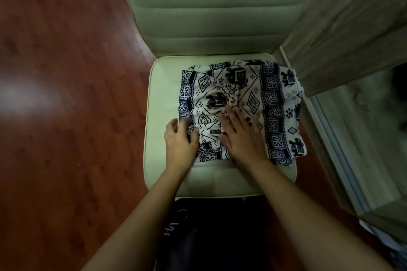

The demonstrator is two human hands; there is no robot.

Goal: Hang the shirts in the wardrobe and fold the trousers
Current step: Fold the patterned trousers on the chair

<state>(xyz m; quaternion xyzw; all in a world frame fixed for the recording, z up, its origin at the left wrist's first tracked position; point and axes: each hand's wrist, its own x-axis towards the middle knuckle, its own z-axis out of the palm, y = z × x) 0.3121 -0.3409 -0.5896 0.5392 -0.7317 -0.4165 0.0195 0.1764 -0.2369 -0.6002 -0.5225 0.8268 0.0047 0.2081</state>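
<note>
- Currently, head view: 1 pair of patterned trousers [240,103] lies folded into a rough rectangle on the seat of a padded chair [163,99].
- Trousers fabric: white ground with dark print of diamonds, square flower blocks, wavy bands and animal-like figures. No label or brand tag is visible on it.
- Trousers position: centre to right of the seat, with the right edge reaching the seat's right border, near a wood-grain panel [343,28].
- Left hand [180,138]: at the near-left corner of the trousers, with fingers and thumb curled onto the fabric edge, grasping it.
- Right hand [240,136]: palm down on the middle of the trousers, fingers straight and spread, pressing flat on the cloth and gripping nothing. Dark nail polish shows on 2 nails.
- Chair: pale, with a backrest of horizontal padded sections rising at the top of the view.
- Floor [66,72]: reddish-brown wood planks with a bright glare patch at the left.
- Writing: white letters appear on a dark garment [198,237] below the seat's front edge, but they are too blurred to read.
</note>
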